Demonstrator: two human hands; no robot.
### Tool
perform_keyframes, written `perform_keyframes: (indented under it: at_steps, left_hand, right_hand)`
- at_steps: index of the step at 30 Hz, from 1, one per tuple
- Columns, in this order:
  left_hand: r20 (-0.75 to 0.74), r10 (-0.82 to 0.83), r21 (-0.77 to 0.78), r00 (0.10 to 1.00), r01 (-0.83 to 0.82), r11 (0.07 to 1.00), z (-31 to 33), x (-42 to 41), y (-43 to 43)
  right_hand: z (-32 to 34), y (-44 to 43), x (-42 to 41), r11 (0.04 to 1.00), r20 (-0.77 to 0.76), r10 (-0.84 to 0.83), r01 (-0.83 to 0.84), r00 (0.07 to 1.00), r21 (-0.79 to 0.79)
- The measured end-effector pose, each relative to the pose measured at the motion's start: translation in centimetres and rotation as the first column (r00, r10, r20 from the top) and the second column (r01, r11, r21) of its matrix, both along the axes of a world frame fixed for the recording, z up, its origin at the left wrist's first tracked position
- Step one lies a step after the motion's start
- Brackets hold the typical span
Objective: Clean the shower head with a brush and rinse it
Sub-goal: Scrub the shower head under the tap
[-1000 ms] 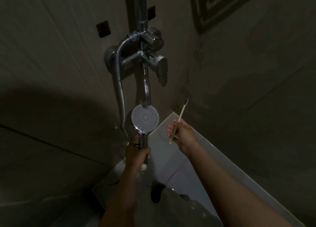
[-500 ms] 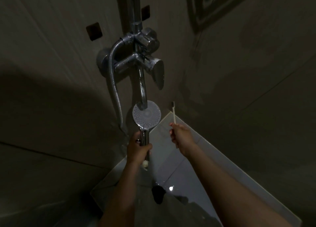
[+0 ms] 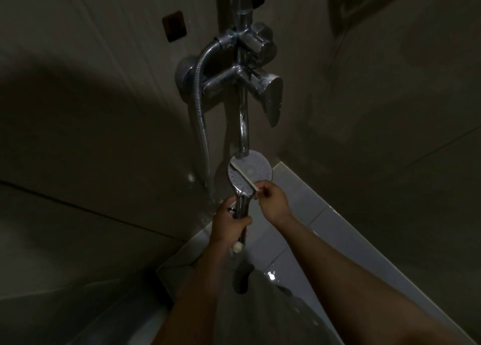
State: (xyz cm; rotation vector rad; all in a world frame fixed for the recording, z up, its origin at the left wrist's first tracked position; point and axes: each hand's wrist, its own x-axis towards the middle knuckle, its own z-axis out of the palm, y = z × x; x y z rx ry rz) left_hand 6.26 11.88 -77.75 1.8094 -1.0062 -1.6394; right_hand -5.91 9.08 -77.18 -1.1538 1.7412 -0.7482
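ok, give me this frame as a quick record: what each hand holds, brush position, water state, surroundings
left hand: gripping the shower head's chrome handle
right hand: holding the brush by its lower end
shower head: round face turned toward the camera, just below the spout
brush: lying diagonally across the face, tip at upper left
water: no flow visible
hose: hangs left of the mixer tap
floor: light tiles, wet glints
lighting: dim

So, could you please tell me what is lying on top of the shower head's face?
A toothbrush lies diagonally across the shower head, held by the right hand. Its bristles face down, hidden.
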Motion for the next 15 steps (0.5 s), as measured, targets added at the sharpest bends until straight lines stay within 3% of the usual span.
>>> perform_keyframes:
  at_steps: [3, 11, 15]
  left_hand:
    - [-0.01, 0.028, 0.006, 1.0, -0.028, 1.0, -0.3, 0.1, -0.1]
    - [0.03, 0.069, -0.024, 0.997, -0.068, 0.997, -1.9, 0.7, -0.1]
    - [0.009, 0.052, -0.018, 0.999, -0.052, 0.998, -1.4, 0.5, -0.1]
  right_hand:
    - [-0.5, -0.8, -0.3, 1.0, -0.091, 0.013, -0.016, 0.996, -0.026]
    - [-0.7, -3.2, -1.9, 0.976, -0.211, -0.22, 0.216, 0.953, -0.04]
    - [-0.7, -2.1, -1.7, 0.976, -0.093, -0.212, 0.207, 0.973, -0.065]
